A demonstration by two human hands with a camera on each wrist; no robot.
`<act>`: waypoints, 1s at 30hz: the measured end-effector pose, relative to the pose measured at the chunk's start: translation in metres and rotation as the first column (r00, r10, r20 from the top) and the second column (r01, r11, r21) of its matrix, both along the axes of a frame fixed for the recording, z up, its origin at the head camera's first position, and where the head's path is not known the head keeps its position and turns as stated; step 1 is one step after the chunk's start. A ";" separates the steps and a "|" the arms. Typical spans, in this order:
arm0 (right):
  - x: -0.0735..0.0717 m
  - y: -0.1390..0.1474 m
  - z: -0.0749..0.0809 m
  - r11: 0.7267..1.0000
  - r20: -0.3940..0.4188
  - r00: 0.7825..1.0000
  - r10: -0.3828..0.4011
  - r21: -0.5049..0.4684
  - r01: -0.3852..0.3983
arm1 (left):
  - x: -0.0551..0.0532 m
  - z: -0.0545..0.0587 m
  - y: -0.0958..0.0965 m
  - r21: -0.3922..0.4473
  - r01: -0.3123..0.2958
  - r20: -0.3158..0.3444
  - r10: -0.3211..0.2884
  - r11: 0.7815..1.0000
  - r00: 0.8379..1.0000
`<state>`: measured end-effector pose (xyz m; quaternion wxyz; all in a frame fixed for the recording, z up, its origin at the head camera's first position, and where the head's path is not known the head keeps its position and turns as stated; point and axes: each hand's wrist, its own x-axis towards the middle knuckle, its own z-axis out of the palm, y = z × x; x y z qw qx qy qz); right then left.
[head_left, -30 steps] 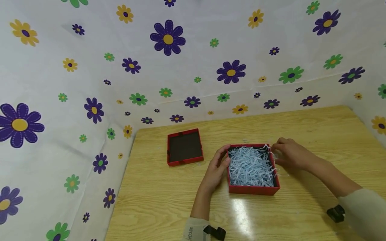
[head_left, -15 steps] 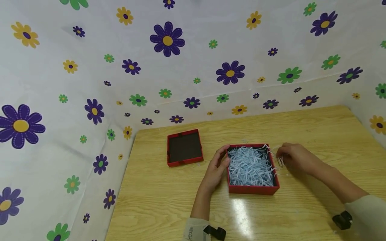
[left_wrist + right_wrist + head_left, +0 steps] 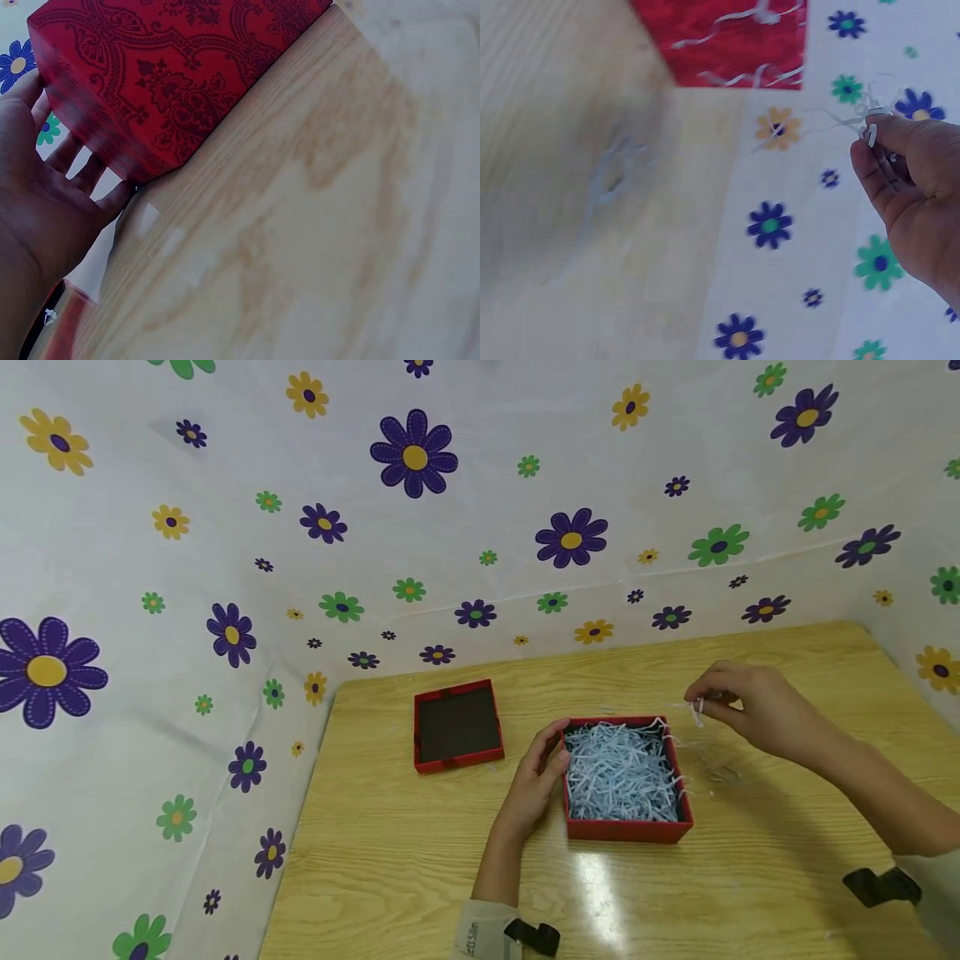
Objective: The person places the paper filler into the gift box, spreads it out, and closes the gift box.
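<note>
Your left hand [image 3: 534, 781], fingers apart, touches box [image 3: 627, 831] at nine o'clock, likely steadying it; your right hand [image 3: 753, 703] pinches shreds [image 3: 698, 713] at two.

Glare streaks the table [image 3: 600, 902] beside the left hand [image 3: 531, 787]; shadow darkens it below the right hand [image 3: 767, 708], strands [image 3: 609, 196] nearby blurred.

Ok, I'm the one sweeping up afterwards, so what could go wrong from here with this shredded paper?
The pinched strips in the right hand have dangling ends and might drop. The overhanging strips on the side of the red box could snag and pull more out if brushed. The loose strips on the table beside it could be overlooked.
</note>
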<state>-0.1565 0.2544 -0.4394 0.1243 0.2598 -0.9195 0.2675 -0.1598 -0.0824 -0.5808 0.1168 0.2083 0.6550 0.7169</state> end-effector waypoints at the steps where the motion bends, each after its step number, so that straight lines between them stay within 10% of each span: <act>1: 0.000 -0.004 0.007 1.000 -0.007 1.000 0.006 -0.008 -0.006 | 0.000 0.000 0.000 -0.002 0.002 -0.001 -0.002 1.000 1.000; 15: 0.012 -0.058 0.059 0.988 -0.077 0.991 0.106 -0.106 -0.114 | 0.000 0.004 -0.001 0.001 0.006 0.010 -0.006 1.000 1.000; 30: 0.010 -0.081 -0.014 0.969 0.198 0.977 0.085 0.212 -0.127 | -0.001 0.003 -0.001 -0.002 0.004 0.001 -0.004 1.000 1.000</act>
